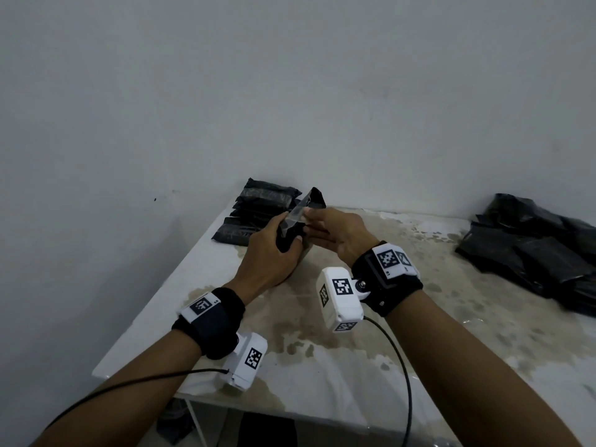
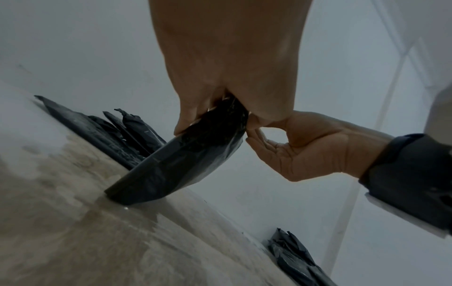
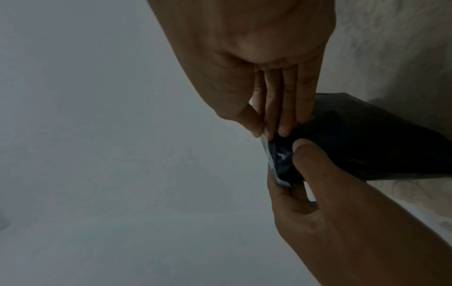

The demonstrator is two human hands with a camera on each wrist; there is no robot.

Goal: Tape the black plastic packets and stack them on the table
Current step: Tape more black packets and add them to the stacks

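On the table (image 1: 354,366), both hands pinch tape (image 1: 295,211) over packet (image 2: 176,166).

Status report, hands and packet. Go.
Left hand grips the packet, its lower end on the table. Right hand pinches the tape. Nothing in the way.

two hands (image 1: 274,253), one table (image 1: 322,366)

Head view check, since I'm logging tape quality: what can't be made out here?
- Tape strip: head view, too small to show how well it sticks.
- Packet front: left hand covers it.
- Right hand fingertips: hidden behind the packet.
- Right pile: cut off by the frame edge.
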